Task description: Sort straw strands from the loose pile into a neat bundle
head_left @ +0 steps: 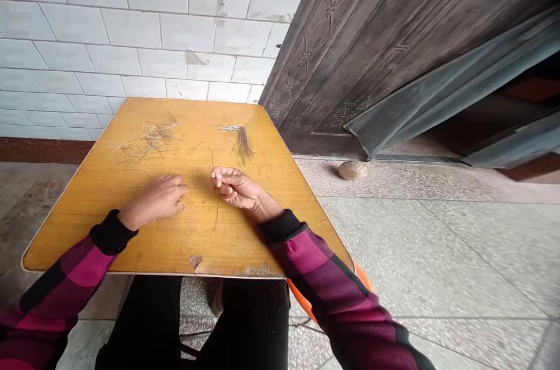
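Observation:
My right hand (236, 188) is closed in a pinch on a thin dark wire (216, 213) over the middle of the table. One end of the wire hangs below my fingers, while its upper part bends away to the left. To the left, my left hand (160, 199) is low over the tabletop, palm down. Its fingers are bent, with a gap between thumb and forefinger, and nothing shows in them. Beyond it lies a loose, tangled heap of thin wires (151, 139), some silvery. Further right is a neater bundle of wires (244, 143), silvery at one end and dark at the other.
The yellow wooden table (161, 247) has a chipped front edge and stands against a white tiled wall (131, 37). On the right are a dark carved door (332, 55), a grey-green curtain (415, 90) and a worn ball (352, 170) on the floor. Part of an orange seat (301, 302) shows below the table.

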Action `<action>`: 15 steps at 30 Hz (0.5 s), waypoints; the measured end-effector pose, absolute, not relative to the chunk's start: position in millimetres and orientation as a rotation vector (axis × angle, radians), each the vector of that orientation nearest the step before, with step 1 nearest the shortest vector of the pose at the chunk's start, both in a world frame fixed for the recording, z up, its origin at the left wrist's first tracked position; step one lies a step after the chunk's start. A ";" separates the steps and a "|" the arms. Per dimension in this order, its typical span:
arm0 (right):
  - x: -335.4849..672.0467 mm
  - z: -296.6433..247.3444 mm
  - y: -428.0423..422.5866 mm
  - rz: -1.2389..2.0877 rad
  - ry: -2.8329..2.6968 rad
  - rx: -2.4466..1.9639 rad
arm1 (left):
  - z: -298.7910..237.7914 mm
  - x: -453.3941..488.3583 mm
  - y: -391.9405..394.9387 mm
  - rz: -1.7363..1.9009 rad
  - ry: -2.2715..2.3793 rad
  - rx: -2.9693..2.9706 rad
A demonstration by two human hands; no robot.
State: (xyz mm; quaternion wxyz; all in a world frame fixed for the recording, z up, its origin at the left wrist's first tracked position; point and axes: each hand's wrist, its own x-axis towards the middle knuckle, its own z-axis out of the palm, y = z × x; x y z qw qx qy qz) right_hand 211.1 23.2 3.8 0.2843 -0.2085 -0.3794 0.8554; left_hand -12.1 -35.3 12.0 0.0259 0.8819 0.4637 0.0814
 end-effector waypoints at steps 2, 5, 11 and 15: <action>212.8 4.0 24.1 2.305 -1.007 -0.536 | 14.4 -17.4 -36.1 0.169 1.527 2.736; 213.0 3.6 22.3 2.338 -1.029 -0.503 | 18.0 -33.4 -31.1 0.093 1.619 2.722; 206.9 -3.7 15.2 2.378 -1.121 -0.343 | 23.7 -51.0 -18.5 0.474 1.754 2.501; 201.0 -11.4 11.0 2.458 -1.237 -0.264 | 31.9 -36.4 -22.6 1.118 1.310 1.835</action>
